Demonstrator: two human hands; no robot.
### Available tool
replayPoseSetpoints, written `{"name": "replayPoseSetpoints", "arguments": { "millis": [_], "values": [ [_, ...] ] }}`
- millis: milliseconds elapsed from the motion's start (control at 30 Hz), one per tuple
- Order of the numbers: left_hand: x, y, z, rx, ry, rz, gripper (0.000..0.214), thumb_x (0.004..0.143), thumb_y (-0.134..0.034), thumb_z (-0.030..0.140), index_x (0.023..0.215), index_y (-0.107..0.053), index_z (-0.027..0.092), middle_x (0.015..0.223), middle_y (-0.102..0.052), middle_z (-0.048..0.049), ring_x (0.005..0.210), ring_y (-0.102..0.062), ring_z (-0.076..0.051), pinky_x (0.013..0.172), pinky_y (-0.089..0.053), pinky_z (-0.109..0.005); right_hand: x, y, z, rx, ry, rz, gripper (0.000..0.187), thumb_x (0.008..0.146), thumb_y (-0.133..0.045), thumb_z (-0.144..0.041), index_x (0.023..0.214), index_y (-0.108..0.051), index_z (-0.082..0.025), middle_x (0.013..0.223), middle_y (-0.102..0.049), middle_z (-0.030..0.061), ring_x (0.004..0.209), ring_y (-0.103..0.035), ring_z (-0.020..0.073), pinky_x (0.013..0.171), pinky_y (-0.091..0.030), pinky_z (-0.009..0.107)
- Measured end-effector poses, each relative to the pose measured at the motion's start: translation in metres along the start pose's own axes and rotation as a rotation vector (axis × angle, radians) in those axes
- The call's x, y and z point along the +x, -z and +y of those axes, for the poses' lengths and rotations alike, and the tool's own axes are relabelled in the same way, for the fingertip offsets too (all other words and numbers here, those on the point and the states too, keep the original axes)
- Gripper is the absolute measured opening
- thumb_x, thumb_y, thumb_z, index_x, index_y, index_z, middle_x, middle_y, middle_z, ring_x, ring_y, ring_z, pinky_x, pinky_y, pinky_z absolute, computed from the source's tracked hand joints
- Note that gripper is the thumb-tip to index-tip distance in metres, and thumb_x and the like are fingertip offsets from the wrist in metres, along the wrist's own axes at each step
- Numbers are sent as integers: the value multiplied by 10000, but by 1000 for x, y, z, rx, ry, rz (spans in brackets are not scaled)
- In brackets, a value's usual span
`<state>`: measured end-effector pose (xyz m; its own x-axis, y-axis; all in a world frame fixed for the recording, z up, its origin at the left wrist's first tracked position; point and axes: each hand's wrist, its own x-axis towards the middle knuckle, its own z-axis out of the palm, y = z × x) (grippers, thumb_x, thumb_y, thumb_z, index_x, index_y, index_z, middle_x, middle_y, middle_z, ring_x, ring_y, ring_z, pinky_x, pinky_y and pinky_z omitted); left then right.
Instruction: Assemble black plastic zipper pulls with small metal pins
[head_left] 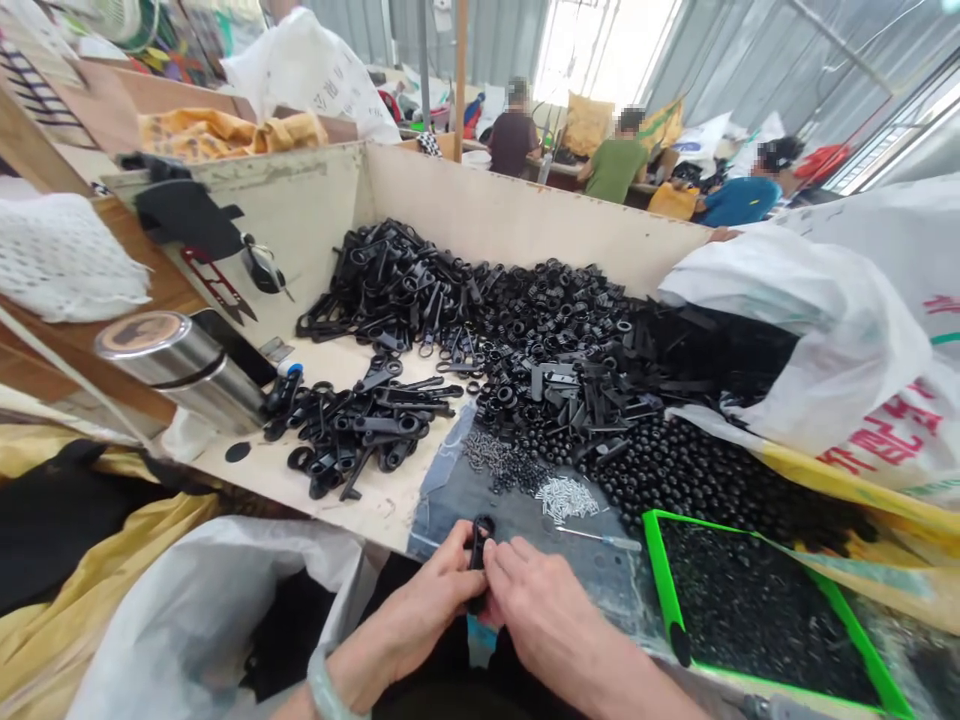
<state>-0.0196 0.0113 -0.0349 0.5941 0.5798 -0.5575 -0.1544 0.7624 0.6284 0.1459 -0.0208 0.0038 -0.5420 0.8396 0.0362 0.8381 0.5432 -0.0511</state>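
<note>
At the near edge of a pale wooden bench (397, 505), the left hand (442, 580) pinches a slim black plastic part with a ringed end (481, 540), held roughly upright between thumb and fingers. Against its other side press the curled fingers of the right hand (536, 595); whether they also clasp something small, I cannot tell. Just beyond lies a smooth dark grey mat (607, 580), a bare stretch of it giving the hands some room forward. Farther over it sit a loose pile of shiny silver pins (568, 499) and a thin screwdriver with a translucent handle (600, 538). To the right, the raised rim of a bright green rectangular tray (660, 570) bounds that room; glossy round black beads (682, 470) spread behind it. On the left, jumbled black ring-ended levers (360, 425) rest on bare wood, near a brushed steel flask (180, 365). Below the bench edge gapes a crinkled white sack (187, 590). A straight pale board (525, 205) walls the far side.
</note>
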Motion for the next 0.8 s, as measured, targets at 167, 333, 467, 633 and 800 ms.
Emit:
{"name": "replayPoseSetpoints", "arguments": {
  "millis": [167,333,467,633,800],
  "values": [
    [-3,-10,11,19,-90,-68,396,792,-645,233,1155,-497,181,903,-655,-21,659,-561,-116,720,-390,-282,8,12,80,83,-379,361,246,1024,-454,-208,1072,-694,-231,938,-718,19,833,-656,142,756,-502,241],
    [-3,-17,17,42,-107,-29,295,870,-586,319,1104,-484,172,814,-650,-10,594,-498,-102,700,-364,-278,21,1,155,-139,-626,360,270,971,-494,-234,1167,-680,-215,1188,-687,93,1043,-582,286,774,-455,385],
    [1,-19,17,130,-125,49,314,903,-594,433,1060,-506,176,736,-613,22,546,-426,-81,636,-314,-253,26,-6,172,-170,-613,307,248,939,-504,-215,1118,-677,-218,1109,-716,79,991,-595,286,717,-384,379],
    [9,-22,16,128,-125,130,301,884,-565,377,1101,-532,170,630,-556,51,485,-331,-71,507,-211,-228,26,-4,174,-190,-533,265,232,933,-495,-198,1089,-665,-222,1082,-719,65,954,-602,242,759,-346,367],
    [14,-27,19,104,-163,198,180,829,-600,317,930,-555,175,519,-465,76,450,-231,-65,439,-87,-242,20,-3,176,-200,-469,253,209,931,-524,-183,1088,-657,-224,1089,-710,53,974,-597,237,800,-322,370]
  ]
}}
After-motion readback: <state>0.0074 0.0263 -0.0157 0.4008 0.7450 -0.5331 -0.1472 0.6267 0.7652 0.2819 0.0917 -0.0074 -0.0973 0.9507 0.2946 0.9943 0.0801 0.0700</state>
